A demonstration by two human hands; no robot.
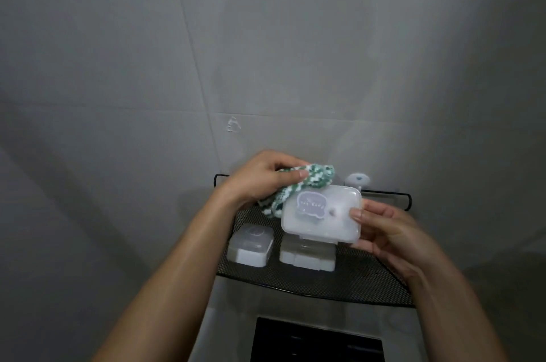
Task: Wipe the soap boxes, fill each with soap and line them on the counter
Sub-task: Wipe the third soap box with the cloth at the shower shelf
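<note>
My right hand [384, 231] holds a translucent white soap box [319, 223] by its right end, lid facing me, with a pale sticker on it. My left hand [263, 178] grips a green-and-white knitted cloth [295, 187] bunched against the box's upper left edge. Below, two more translucent soap boxes stand on the black mesh shelf [354, 276]: a small square one [251, 246] at the left and a wider one [307, 255] partly hidden under the held box.
The shelf is fixed to a grey tiled wall [266, 51] and has a black rail [390, 193] at the back. A small white hook [358, 179] sits on the wall behind the held box. A dark opening [316, 341] lies below the shelf.
</note>
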